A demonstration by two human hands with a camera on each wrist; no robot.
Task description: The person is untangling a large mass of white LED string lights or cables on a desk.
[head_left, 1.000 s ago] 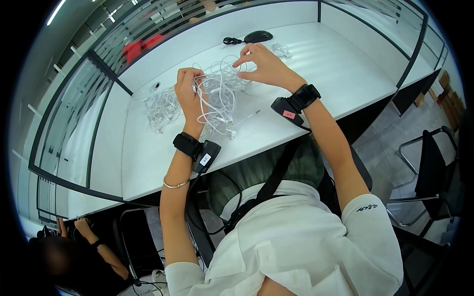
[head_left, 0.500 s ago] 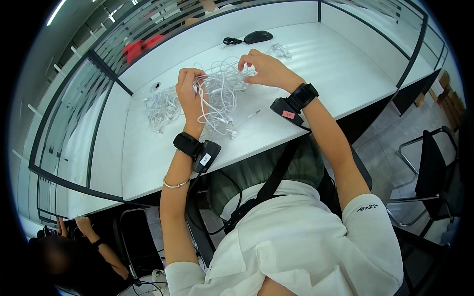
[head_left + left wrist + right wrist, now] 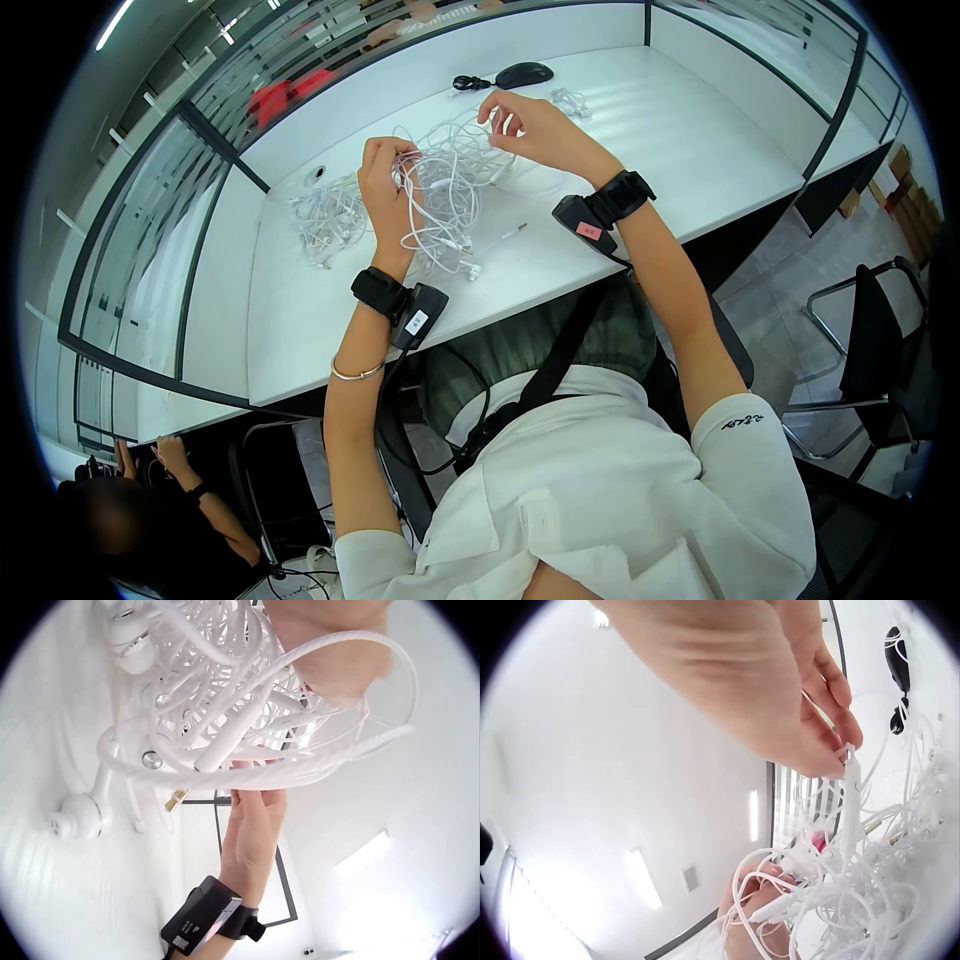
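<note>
Here both raised hands work the cable tangle (image 3: 445, 190): left hand (image 3: 385, 195) grips, right hand (image 3: 530, 125) pinches.

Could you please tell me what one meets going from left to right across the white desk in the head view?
Loose pile of white cables → left hand gripping the tangled white earphone bundle → right hand pinching a strand of that bundle. The black mouse lies farther back.

Glossy white plastic earphone cables (image 3: 445, 190) lie tangled on a smooth matt white desk (image 3: 680, 130).
</note>
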